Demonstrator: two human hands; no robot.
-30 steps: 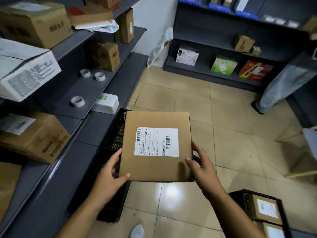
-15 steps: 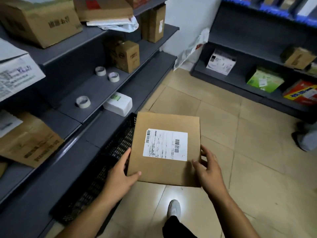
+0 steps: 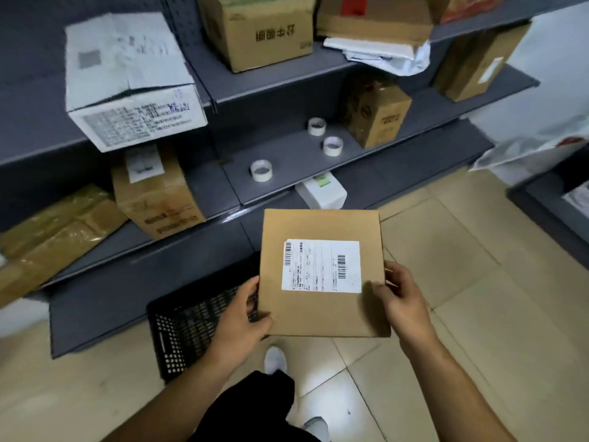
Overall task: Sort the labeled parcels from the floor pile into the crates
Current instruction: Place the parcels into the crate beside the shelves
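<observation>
Holding the labeled parcel (image 3: pixel 322 314) by the black crate (image 3: pixel 188 330), our left grip (image 3: pixel 239 320) and right grip (image 3: pixel 401 301) clasp its side edges.

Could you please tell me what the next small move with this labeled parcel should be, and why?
Probably lower the parcel down and left into the black crate. The left hand and right hand grip its opposite edges, label up, and it hangs just above the crate's right side, by the shelf.

Flat brown labeled parcel (image 3: pixel 322 272), label up, above black perforated crate (image 3: pixel 191 327).
</observation>
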